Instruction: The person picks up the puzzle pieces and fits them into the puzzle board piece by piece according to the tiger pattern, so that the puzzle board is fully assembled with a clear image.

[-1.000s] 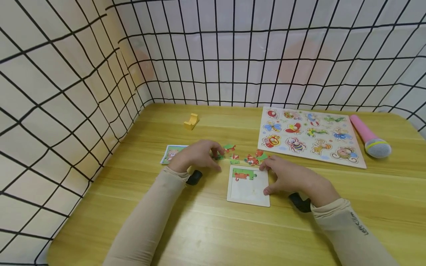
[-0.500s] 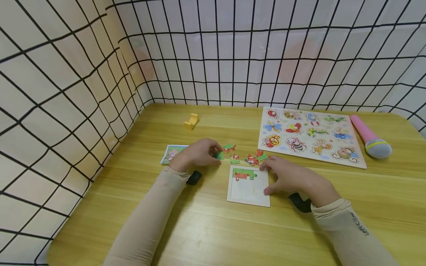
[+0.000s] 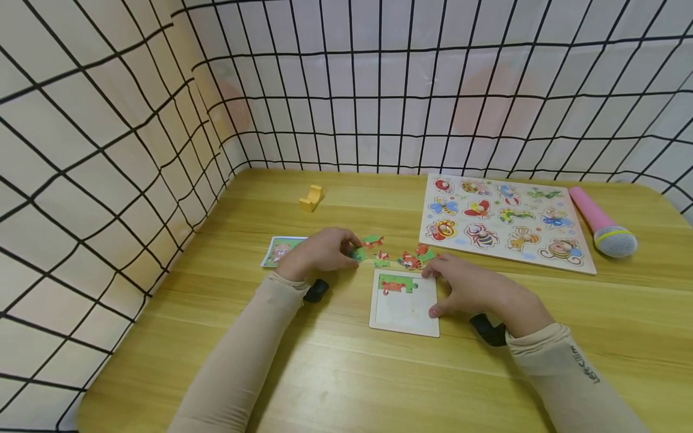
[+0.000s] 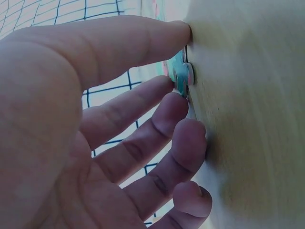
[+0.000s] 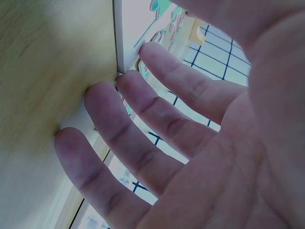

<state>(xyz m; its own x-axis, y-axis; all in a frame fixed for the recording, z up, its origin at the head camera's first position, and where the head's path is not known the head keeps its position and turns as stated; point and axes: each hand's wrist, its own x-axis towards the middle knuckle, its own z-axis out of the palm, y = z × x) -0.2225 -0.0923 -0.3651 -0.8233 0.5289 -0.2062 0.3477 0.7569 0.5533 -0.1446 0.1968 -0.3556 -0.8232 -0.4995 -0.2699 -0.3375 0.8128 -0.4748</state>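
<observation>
In the head view, my left hand (image 3: 325, 249) pinches a green puzzle piece (image 3: 358, 254) lying at table level. In the left wrist view, that green puzzle piece (image 4: 182, 74) shows between thumb and index finger, the other fingers loosely bent below. My right hand (image 3: 482, 288) rests at the right side of a square white puzzle board (image 3: 403, 313); its index finger touches near the top right corner and its thumb the right edge. Joined green and red pieces (image 3: 397, 284) sit at the board's upper left. Right fingers (image 5: 107, 109) are fairly straight, their tips near the tabletop.
Several loose puzzle pieces (image 3: 409, 260) lie behind the board. A picture card (image 3: 280, 248) is partly under my left hand. Farther back are a yellow block (image 3: 311, 198), an insect knob puzzle (image 3: 503, 219) and a pink toy microphone (image 3: 601, 222). Black mesh (image 3: 379, 96) borders the table.
My left thumb and fingers have come down and closed around the green puzzle piece, after hovering wider apart a second ago. My right hand and the board have stayed in place.
</observation>
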